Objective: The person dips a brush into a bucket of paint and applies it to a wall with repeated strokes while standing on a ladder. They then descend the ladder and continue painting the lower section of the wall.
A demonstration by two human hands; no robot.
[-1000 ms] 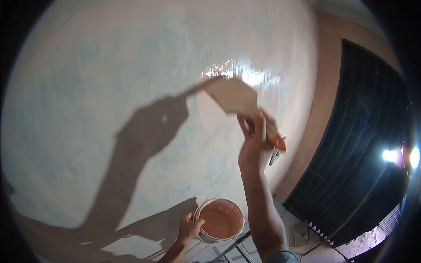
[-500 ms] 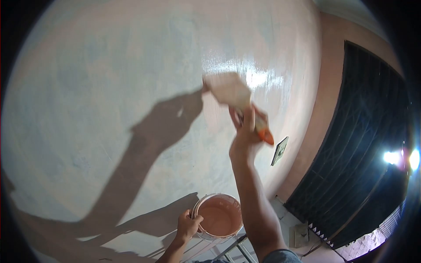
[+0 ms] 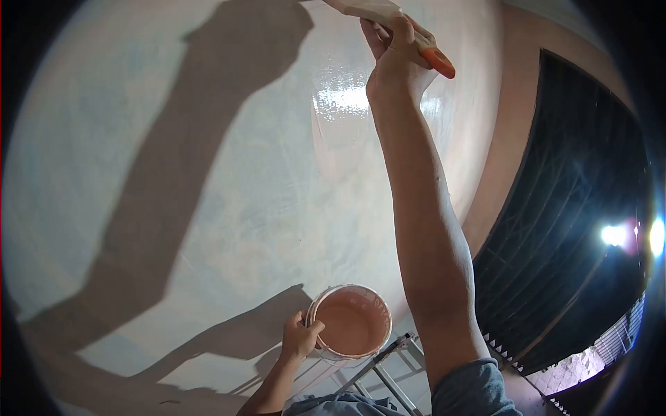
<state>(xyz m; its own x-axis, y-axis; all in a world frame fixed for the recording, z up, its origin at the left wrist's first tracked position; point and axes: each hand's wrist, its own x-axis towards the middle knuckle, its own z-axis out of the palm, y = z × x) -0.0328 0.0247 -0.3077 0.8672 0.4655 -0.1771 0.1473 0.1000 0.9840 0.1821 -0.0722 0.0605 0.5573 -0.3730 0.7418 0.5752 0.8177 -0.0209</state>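
High up at the top edge, my right hand (image 3: 399,59) grips a wide paintbrush (image 3: 436,61) with an orange-tipped handle. The bristle end lies against or close to the wall and is partly cut off by the frame. Lower down, my left hand (image 3: 302,338) is closed on the rim of a paint bucket (image 3: 386,320), thumb over the edge. Inside it is pinkish paint (image 3: 347,327). The wall (image 3: 236,229) is patchy pale grey and pink, with a wet, shiny stretch below the brush.
A metal ladder (image 3: 388,378) stands beneath the bucket. On the right is a dark folding gate (image 3: 555,208) with bright lights shining in it. Large shadows of my arm and the bucket fall across the wall's left side.
My right hand has moved up the wall with the paintbrush, from mid-height to the top edge of view. The left hand still holds the bucket, nearly unmoved.
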